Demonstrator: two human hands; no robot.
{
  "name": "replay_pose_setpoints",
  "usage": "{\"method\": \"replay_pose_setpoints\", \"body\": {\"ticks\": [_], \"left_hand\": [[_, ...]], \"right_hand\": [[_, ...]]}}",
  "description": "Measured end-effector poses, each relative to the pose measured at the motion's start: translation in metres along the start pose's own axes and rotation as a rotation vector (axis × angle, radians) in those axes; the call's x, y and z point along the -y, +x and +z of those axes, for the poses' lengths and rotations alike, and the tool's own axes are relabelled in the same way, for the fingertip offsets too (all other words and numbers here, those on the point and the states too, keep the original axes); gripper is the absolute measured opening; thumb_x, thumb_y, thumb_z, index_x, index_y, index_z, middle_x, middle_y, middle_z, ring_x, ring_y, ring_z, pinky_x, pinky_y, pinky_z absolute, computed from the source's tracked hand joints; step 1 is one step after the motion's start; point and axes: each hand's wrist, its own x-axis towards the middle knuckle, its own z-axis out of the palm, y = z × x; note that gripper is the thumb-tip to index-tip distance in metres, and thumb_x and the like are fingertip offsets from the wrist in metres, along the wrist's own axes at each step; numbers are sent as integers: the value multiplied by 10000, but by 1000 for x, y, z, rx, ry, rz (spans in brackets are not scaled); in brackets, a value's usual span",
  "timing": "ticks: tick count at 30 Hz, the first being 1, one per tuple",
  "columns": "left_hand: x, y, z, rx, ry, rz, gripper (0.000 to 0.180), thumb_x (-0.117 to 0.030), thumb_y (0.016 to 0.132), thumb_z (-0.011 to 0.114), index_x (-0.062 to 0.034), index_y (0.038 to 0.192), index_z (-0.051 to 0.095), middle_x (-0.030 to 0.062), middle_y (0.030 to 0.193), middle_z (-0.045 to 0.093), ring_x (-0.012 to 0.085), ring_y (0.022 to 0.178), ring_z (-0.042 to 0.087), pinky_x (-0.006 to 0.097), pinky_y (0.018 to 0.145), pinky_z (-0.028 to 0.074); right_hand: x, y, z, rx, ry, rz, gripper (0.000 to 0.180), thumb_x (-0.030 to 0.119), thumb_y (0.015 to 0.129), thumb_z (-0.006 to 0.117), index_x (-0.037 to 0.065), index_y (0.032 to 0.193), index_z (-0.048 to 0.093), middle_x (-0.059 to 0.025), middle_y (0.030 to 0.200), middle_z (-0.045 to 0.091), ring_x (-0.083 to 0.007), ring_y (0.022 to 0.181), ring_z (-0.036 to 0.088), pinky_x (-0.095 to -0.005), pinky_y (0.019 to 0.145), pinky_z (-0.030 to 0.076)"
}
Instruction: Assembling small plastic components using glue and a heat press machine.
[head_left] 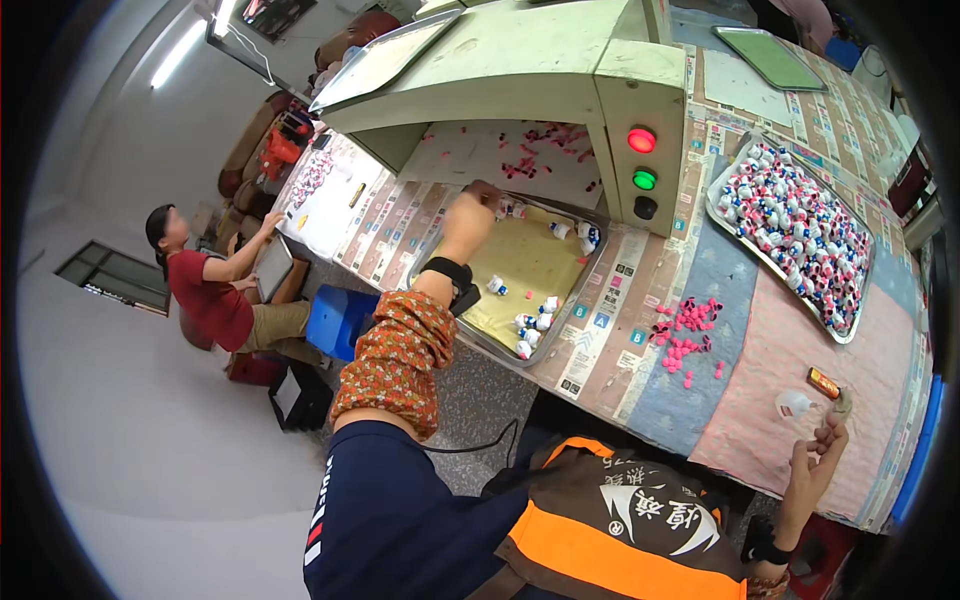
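Observation:
My left hand point(468, 225) reaches over a metal tray point(462, 345) lined with yellowish paper. Its fingers curl down beside small white-and-blue figures point(512, 208) at the tray's far edge; whatever is in them is hidden. More such figures point(532, 325) lie loosely grouped at the tray's near right corner, and a few point(588, 236) at its far right. At the far right of the table, my right hand point(818, 465) is open, palm partly up, with fingers apart. Close to its fingertips are a small translucent white bottle point(793, 404) and a yellow-and-dark tube point(823, 382).
A cream box-shaped machine point(510, 60) with red and green lights stands over the tray's far side. Loose pink pieces point(685, 335) lie right of the tray. A second tray point(712, 208) is heaped with figures. Another person point(215, 285) sits at left near a blue bin point(340, 320).

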Motion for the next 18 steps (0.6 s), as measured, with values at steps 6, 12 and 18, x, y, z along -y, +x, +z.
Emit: {"method": "replay_pose_setpoints", "body": {"ticks": [6, 12, 18], "left_hand": [[19, 5, 3, 189, 17, 8, 236, -249, 833, 700, -117, 1029, 694, 150, 931, 727, 340, 884, 698, 419, 773, 542], [26, -7, 18, 226, -3, 30, 409, -261, 799, 752, -51, 1134, 647, 156, 913, 726, 294, 812, 704, 384, 760, 548], [31, -11, 13, 219, -87, -53, 341, -287, 844, 711, -63, 1101, 686, 141, 922, 733, 304, 798, 705, 394, 740, 550]], "right_hand": [[0, 8, 14, 114, -280, -126, 534, 9, 849, 614, 125, 1361, 522, -32, 1222, 491, -129, 918, 479, -249, 707, 424], [-12, 22, 24, 219, -324, -152, 391, 93, 896, 666, 99, 1278, 583, -8, 1139, 557, -124, 874, 526, -248, 708, 429], [-34, 38, 12, 318, -403, -235, 368, 100, 916, 650, 56, 1273, 574, -44, 1131, 556, -150, 926, 518, -266, 766, 438]]}}
